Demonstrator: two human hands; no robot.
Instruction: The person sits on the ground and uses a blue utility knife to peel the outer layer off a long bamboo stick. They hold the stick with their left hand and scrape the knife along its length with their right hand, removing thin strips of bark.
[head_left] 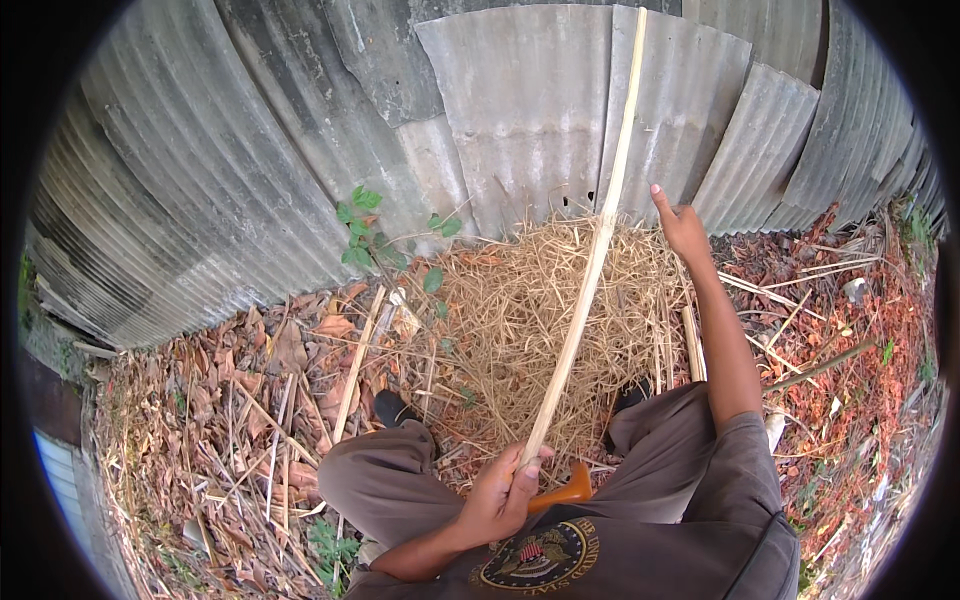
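My left hand [503,493] is closed round the lower end of a long, pale split bamboo strip [592,268]. The strip slants up and away to the right, its far end in front of the metal sheets. Out to the right of the strip, my right hand [684,228] is raised at the end of a stretched arm. One digit points up from it, apart from the rest; the other fingers are partly hidden, and nothing shows in that hand. Beside my left hand, over my lap, lies a curved orange handle [568,488]; whatever it joins is hidden.
A heap of dry, straw-like shavings [545,320] lies between my feet. Beyond it stands a fence of grey corrugated sheets [530,110]. Dry leaves [225,385] and loose sticks cover the ground on both sides. A green leafy plant [362,235] grows by the fence.
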